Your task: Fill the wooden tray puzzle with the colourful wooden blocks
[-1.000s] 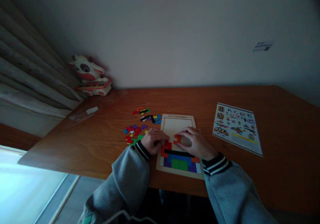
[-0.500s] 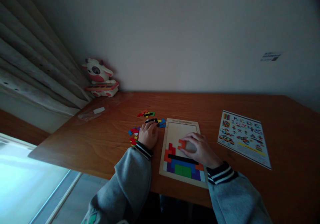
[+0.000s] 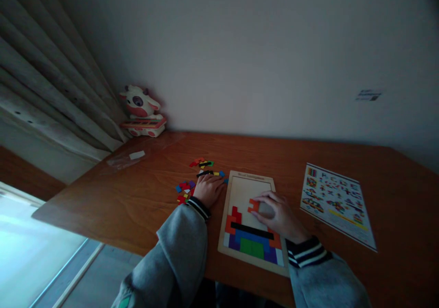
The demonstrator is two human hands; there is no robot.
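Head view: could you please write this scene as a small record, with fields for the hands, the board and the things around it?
Left hand: at the loose pieces, left of the board; grip unclear
Right hand: pinches an orange piece over the board; contact between them unclear
Board: coloured pieces at its near end, among them a long black bar
Printed sheet: on the table, right of the board
Cow-like toy: at the table's far left corner, by the curtain
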